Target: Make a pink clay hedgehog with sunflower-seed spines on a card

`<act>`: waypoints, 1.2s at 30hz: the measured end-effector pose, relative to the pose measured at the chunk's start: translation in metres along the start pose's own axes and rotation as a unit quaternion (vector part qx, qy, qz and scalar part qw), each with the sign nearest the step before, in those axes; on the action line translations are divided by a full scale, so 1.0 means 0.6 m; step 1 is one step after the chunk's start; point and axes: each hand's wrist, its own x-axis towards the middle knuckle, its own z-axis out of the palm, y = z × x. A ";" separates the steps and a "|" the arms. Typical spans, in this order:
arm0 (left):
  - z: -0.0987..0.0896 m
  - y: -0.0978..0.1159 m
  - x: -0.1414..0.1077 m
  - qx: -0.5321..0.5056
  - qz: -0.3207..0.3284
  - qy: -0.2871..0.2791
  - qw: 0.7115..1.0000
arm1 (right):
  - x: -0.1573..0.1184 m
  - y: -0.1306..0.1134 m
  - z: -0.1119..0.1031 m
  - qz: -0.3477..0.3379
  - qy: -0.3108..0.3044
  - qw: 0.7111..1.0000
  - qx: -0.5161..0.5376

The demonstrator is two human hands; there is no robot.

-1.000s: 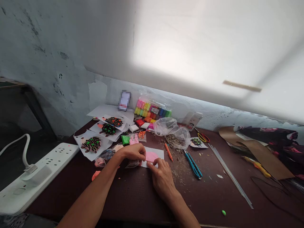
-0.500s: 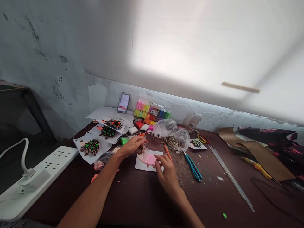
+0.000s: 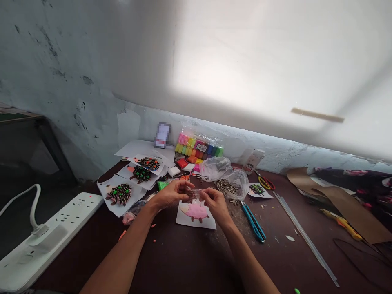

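Note:
My left hand (image 3: 170, 194) and my right hand (image 3: 216, 203) meet above the table, pinching a small clear plastic bag (image 3: 193, 194) between them. Something brown shows inside the bag, too small to identify. Just below my hands lies a white card (image 3: 196, 220) bearing a flat pink clay shape (image 3: 196, 211) with small dark marks along its edge. Neither hand touches the card.
Several cards with dark hedgehog-like clay figures (image 3: 119, 194) lie to the left. Behind are a multicoloured clay pack (image 3: 199, 147) and a plastic bag of seeds (image 3: 226, 181). Blue-handled cutters (image 3: 252, 222), scissors (image 3: 263, 183) and a power strip (image 3: 55, 220) flank the work.
My hands have come together and risen off the card, now pinching the clear bag between them. The card sits lower and squarer on the table, and the view has shifted slightly.

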 end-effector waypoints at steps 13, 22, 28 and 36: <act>0.010 0.009 -0.005 0.010 -0.022 0.110 0.994 | 0.017 -0.010 0.011 0.038 -0.046 0.989 0.134; 0.018 0.013 -0.002 0.033 -0.038 0.117 0.992 | 0.009 -0.011 0.014 0.067 -0.042 0.980 0.182; 0.020 0.012 0.000 0.060 -0.005 0.096 0.994 | 0.004 -0.004 0.020 0.072 -0.015 0.979 0.191; 0.013 0.004 0.002 0.005 0.005 0.057 0.998 | 0.004 0.018 0.026 -0.045 0.059 0.992 0.099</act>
